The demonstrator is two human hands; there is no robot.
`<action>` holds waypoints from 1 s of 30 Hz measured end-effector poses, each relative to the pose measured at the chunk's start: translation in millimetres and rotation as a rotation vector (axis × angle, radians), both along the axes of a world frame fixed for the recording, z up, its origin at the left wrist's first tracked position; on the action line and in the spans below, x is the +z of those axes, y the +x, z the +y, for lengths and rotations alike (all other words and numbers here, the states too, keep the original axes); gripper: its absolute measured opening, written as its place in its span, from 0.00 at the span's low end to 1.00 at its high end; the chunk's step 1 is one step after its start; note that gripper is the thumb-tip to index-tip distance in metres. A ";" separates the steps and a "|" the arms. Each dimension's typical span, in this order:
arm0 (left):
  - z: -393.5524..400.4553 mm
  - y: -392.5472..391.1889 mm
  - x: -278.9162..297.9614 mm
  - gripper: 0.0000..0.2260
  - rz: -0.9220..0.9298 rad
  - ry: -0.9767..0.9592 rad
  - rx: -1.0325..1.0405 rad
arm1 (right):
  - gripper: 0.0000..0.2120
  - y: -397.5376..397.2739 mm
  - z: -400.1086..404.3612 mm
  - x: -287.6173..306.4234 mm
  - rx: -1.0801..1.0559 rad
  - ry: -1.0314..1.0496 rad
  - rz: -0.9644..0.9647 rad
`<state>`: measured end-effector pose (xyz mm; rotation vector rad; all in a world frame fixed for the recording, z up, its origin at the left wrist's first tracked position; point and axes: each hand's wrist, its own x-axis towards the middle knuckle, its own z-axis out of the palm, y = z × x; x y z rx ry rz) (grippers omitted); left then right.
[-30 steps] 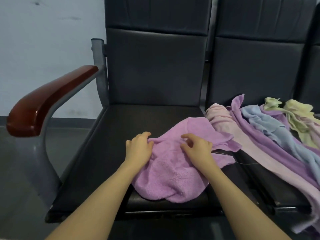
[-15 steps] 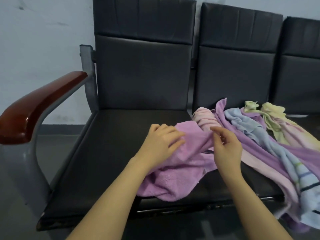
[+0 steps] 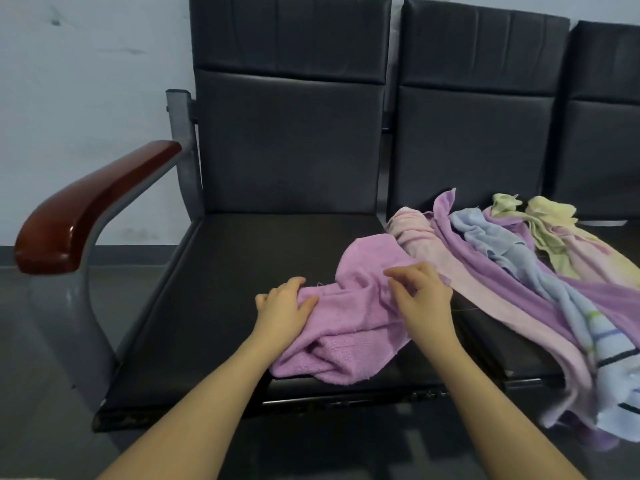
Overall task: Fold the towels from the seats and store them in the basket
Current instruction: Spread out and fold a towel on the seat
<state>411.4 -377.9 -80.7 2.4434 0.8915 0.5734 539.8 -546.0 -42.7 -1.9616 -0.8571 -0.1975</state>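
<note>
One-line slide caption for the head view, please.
Both hands, left and right, on a crumpled purple towel on the black seat.
</note>
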 end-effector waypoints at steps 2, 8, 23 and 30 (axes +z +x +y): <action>0.2 1.5 1.7 0.14 -0.092 -0.059 0.018 | 0.09 -1.2 4.0 -0.2 0.013 -0.012 -0.009; 9.0 -7.5 56.5 0.06 -0.545 -0.164 0.031 | 0.09 -13.1 6.4 26.1 0.097 0.166 0.008; 12.5 -37.9 88.3 0.08 -0.550 0.162 -0.236 | 0.10 -47.0 26.3 53.7 0.203 0.526 0.204; 13.1 -53.9 47.4 0.19 -0.050 0.134 -0.508 | 0.10 -49.0 39.7 15.1 0.200 0.176 0.186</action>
